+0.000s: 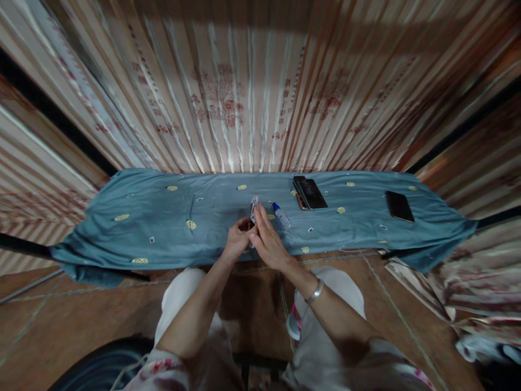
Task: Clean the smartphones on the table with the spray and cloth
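Note:
My left hand (235, 240) and my right hand (268, 243) meet over the near edge of a low table draped in a blue-grey cloth (163, 217). Together they hold a small clear, shiny item (254, 208) that sticks up between the fingers; what it is I cannot make out. A bracelet circles my right wrist. Just right of the hands a small clear bottle with a blue cap (281, 214) lies on the cloth.
Two stacked dark phones (309, 193) lie at the back of the cloth, and another dark phone (399, 206) lies farther right. Striped curtains (244, 98) hang close behind the table. My knees sit under the near edge; tiled floor lies to the left.

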The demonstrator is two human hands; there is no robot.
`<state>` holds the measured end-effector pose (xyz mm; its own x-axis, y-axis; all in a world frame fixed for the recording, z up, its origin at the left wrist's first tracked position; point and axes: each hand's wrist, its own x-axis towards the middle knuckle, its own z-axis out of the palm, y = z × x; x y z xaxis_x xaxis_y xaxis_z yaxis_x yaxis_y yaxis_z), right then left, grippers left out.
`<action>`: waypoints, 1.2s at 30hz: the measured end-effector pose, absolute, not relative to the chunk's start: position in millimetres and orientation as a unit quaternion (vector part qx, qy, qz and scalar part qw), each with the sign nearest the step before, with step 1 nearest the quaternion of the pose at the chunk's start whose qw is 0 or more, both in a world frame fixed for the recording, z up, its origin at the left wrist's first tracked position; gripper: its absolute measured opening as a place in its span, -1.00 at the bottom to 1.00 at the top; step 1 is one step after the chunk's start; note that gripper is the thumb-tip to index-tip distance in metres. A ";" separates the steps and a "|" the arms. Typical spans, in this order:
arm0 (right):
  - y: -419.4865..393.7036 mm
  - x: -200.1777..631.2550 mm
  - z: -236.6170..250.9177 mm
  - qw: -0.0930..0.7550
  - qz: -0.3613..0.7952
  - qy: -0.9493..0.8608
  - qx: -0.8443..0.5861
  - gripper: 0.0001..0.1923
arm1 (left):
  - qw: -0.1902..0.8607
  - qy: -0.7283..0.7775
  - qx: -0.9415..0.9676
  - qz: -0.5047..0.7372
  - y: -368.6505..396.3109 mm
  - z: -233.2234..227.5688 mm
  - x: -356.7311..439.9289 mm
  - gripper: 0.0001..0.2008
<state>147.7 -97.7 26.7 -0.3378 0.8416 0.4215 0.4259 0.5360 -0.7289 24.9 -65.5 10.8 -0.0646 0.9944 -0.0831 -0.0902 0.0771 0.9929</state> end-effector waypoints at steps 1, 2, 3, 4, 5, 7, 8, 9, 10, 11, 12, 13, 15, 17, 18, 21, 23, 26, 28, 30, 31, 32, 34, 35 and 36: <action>-95.8 149.1 26.8 0.408 0.255 -0.771 -0.418 -0.29 | 0.522 0.515 0.441 0.517 -67.1 10.2 27.1 -0.63; -93.3 150.8 27.0 0.412 0.254 -0.763 -0.429 -0.29 | 0.521 0.516 0.442 0.517 -69.0 9.9 29.4 -0.63; -90.5 152.7 27.2 0.417 0.254 -0.753 -0.441 -0.29 | 0.523 0.513 0.445 0.516 -71.1 9.9 31.8 -0.63; -87.4 154.7 27.2 0.422 0.255 -0.744 -0.451 -0.29 | 0.531 0.505 0.446 0.514 -73.5 10.3 33.9 -0.62; -84.4 156.6 27.2 0.429 0.256 -0.735 -0.458 -0.30 | 0.545 0.492 0.448 0.510 -75.8 11.1 35.7 -0.61; -78.8 159.4 27.0 0.445 0.261 -0.721 -0.463 -0.30 | 0.589 0.461 0.440 0.498 -80.3 13.9 38.0 -0.57; -76.4 160.3 26.8 0.453 0.264 -0.714 -0.463 -0.30 | 0.610 0.451 0.429 0.490 -82.3 15.7 38.5 -0.54; -74.4 160.8 26.6 0.460 0.269 -0.708 -0.463 -0.29 | 0.629 0.445 0.416 0.483 -83.9 17.5 38.5 -0.51; -72.6 160.9 26.4 0.468 0.275 -0.701 -0.462 -0.28 | 0.643 0.442 0.406 0.476 -85.3 19.2 38.1 -0.49; -71.0 160.7 26.1 0.474 0.282 -0.693 -0.463 -0.27 | 0.652 0.441 0.398 0.472 -86.4 20.7 37.5 -0.48; -69.6 160.3 25.8 0.479 0.292 -0.685 -0.465 -0.27 | 0.661 0.441 0.390 0.466 -87.3 22.0 36.6 -0.48; -68.2 159.6 25.5 0.483 0.303 -0.676 -0.467 -0.27 | 0.669 0.438 0.384 0.462 -87.9 23.2 35.6 -0.47; -65.4 158.1 24.9 0.490 0.326 -0.659 -0.468 -0.27 | 0.680 0.434 0.356 0.472 -88.5 25.5 33.2 -0.46; -62.9 156.2 24.9 0.499 0.345 -0.642 -0.468 -0.28 | 0.703 0.421 0.326 0.472 -88.8 28.0 30.2 -0.44; -62.0 155.1 25.2 0.504 0.357 -0.631 -0.470 -0.30 | 0.716 0.409 0.313 0.470 -88.8 29.2 28.5 -0.43; -60.9 151.4 27.1 0.518 0.406 -0.580 -0.480 -0.38 | 0.746 0.373 0.280 0.475 -88.7 31.2 23.2 -0.45; -60.8 148.4 27.7 0.528 0.440 -0.543 -0.482 -0.44 | 0.754 0.364 0.263 0.480 -88.1 30.0 20.5 -0.47; -58.5 144.0 25.0 0.537 0.486 -0.491 -0.484 -0.45 | 0.760 0.371 0.255 0.469 -86.7 25.6 18.8 -0.48; -54.7 142.7 21.4 0.556 0.517 -0.432 -0.487 -0.47 | 0.768 0.372 0.247 0.460 -85.3 23.3 19.3 -0.48; -49.8 144.3 18.1 0.593 0.544 -0.344 -0.484 -0.56 | 0.780 0.360 0.228 0.458 -83.6 23.0 21.0 -0.48; -47.4 146.4 17.1 0.614 0.555 -0.295 -0.478 -0.61 | 0.789 0.348 0.216 0.458 -82.5 23.5 22.2 -0.48; -45.3 149.3 16.7 0.632 0.563 -0.250 -0.469 -0.66 | 0.797 0.335 0.202 0.460 -81.2 24.4 23.6 -0.49; -42.4 156.2 17.7 0.660 0.570 -0.192 -0.451 -0.70 | 0.812 0.306 0.171 0.468 -78.4 26.5 26.8 -0.52; -41.8 159.6 18.8 0.668 0.565 -0.184 -0.449 -0.70 | 0.819 0.293 0.154 0.469 -76.9 27.5 28.4 -0.53; -41.8 162.3 20.1 0.672 0.552 -0.191 -0.456 -0.69 | 0.825 0.282 0.138 0.469 -75.6 28.5 30.0 -0.54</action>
